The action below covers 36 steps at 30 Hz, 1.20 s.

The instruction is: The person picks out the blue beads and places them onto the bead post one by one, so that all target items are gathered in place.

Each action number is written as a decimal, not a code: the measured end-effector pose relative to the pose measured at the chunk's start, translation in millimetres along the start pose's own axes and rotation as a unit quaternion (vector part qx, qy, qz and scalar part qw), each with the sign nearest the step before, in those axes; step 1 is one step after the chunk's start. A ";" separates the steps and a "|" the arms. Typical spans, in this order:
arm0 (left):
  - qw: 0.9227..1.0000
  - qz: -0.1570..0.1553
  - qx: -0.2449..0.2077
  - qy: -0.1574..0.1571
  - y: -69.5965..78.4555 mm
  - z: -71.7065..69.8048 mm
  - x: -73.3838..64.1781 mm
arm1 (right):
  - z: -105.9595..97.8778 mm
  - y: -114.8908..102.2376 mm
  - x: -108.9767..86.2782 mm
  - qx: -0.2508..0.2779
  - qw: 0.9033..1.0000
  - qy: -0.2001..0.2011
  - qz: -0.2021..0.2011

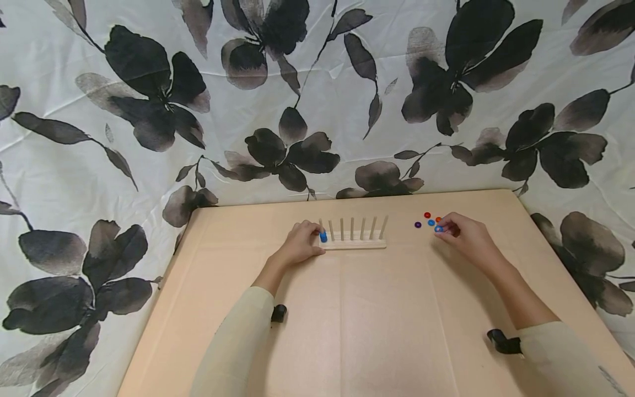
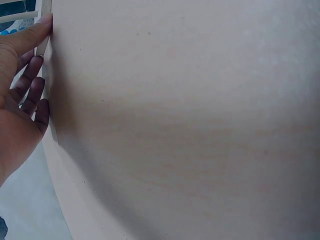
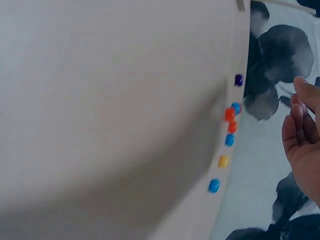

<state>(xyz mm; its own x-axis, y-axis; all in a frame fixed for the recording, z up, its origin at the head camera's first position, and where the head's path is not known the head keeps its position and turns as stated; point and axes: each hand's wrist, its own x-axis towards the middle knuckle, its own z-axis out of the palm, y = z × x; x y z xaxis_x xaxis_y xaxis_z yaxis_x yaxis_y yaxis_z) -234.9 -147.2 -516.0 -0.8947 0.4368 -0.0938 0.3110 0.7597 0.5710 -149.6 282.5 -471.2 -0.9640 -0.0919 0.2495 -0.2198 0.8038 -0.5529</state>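
A wooden peg rack (image 1: 354,244) with several upright dowels stands near the back of the table. Blue beads (image 1: 323,237) are stacked on its leftmost peg. My left hand (image 1: 297,242) grips that end, with the thumb (image 2: 37,32) along the front of the base and the fingers reaching around the end. Off to the right, my right hand (image 1: 463,231) pinches a blue bead (image 1: 439,229) at its fingertips, above a small group of loose beads. Among these are a purple bead (image 1: 418,224), a red bead (image 1: 428,215) and a yellow bead (image 3: 223,161).
Another blue bead (image 3: 214,186) lies at the near end of the loose row in the right wrist view. The tan table (image 1: 387,320) ends at a floral cloth (image 1: 347,99) hanging behind it. Black wrist devices (image 1: 505,342) sit by both sleeves.
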 end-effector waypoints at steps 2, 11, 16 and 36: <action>1.000 -0.002 -0.001 0.001 0.5 0.0 1.3 | 1.9 -4.5 7.5 0.008 1.000 0.001 -0.006; 1.000 -0.010 -0.002 0.012 1.4 2.5 10.2 | 8.2 -22.8 43.0 0.051 0.997 0.022 -0.061; 1.000 -0.012 -0.002 0.021 1.8 3.7 15.3 | 9.4 -31.7 61.5 0.066 0.996 0.016 -0.065; 0.999 -0.026 -0.008 0.019 2.3 4.2 21.4 | 37.2 -93.0 103.3 0.098 0.985 0.001 -0.142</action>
<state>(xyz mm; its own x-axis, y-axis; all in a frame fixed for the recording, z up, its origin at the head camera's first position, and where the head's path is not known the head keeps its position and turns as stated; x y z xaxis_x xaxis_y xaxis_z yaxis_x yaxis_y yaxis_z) -251.9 -134.1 -520.1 -0.9207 0.3789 -0.0933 0.2595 0.7730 0.5789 -234.3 176.4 -423.5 -0.8590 -0.2961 0.4176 -0.5058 0.6170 -0.6029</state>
